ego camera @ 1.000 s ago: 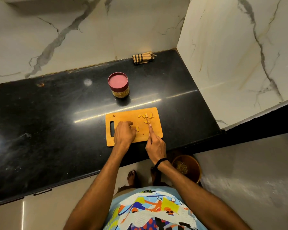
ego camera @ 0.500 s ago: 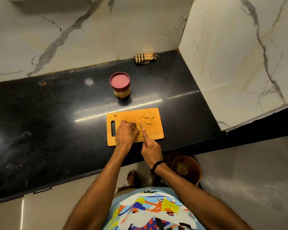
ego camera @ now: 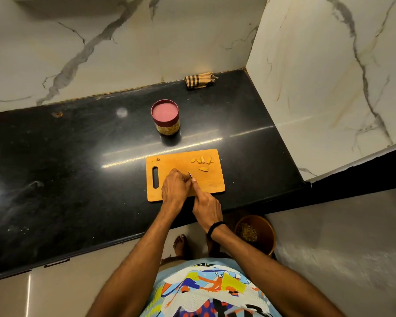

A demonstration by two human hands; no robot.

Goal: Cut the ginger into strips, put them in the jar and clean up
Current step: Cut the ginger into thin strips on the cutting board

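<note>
Ginger pieces lie in a small group on the upper right part of the wooden board, which sits on the dark surface in the middle of the frame. They look more like short slices than thin strips, so I judge the cutting is only partly done. The jar stands on the surface above the board, well apart from it, with its red lid on. What is left, in my view: finish the strips, open the jar, fill it, then clean up, perhaps with the checked cloth by the wall at the upper middle.

The left hand rests on the board with its fingers curled down. It may be holding a piece under them, but this is hidden and I cannot tell. The right hand grips a small knife, with the fingers closed round the handle and the first finger stretched along the back of the blade. The blade tip shows just beside the left fingertips. Both forearms come up from the lower edge of the frame.
</note>
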